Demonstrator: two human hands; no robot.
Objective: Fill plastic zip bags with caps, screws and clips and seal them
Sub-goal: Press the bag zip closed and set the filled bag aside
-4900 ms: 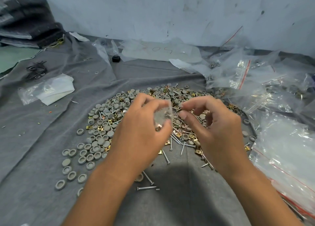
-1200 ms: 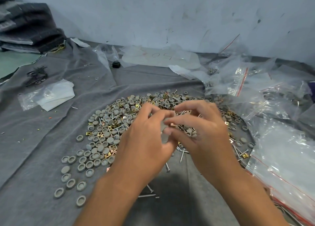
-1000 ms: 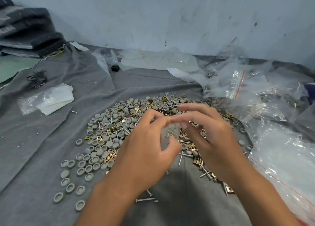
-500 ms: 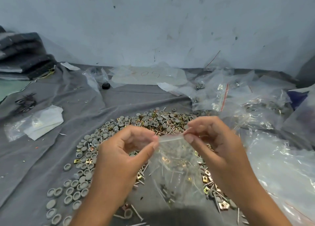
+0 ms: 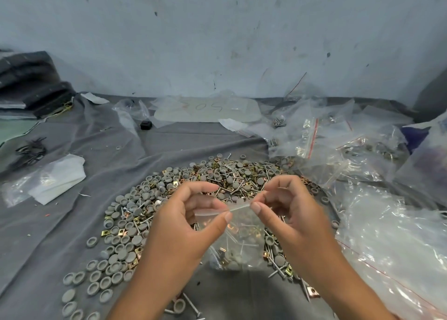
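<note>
A small clear zip bag (image 5: 238, 242) hangs between my hands above the grey cloth, with screws, grey caps and brass clips gathered at its bottom. My left hand (image 5: 183, 225) pinches the left part of the bag's top strip between thumb and forefinger. My right hand (image 5: 290, 213) pinches the right end of the same strip. Beneath and behind the bag lies a wide heap of grey caps (image 5: 121, 247), screws (image 5: 232, 184) and brass clips (image 5: 107, 232).
Clear zip bags with red strips (image 5: 312, 136) pile up at the right, some holding parts. A large plastic bag (image 5: 391, 242) lies at the near right. A folded bag with white paper (image 5: 46, 182) sits left. Dark folded cloth (image 5: 31, 78) lies at the far left by the wall.
The bag went from bunched between my fingers to hanging open-length below them. Both hands now pinch its top strip, slightly further apart than half a second ago.
</note>
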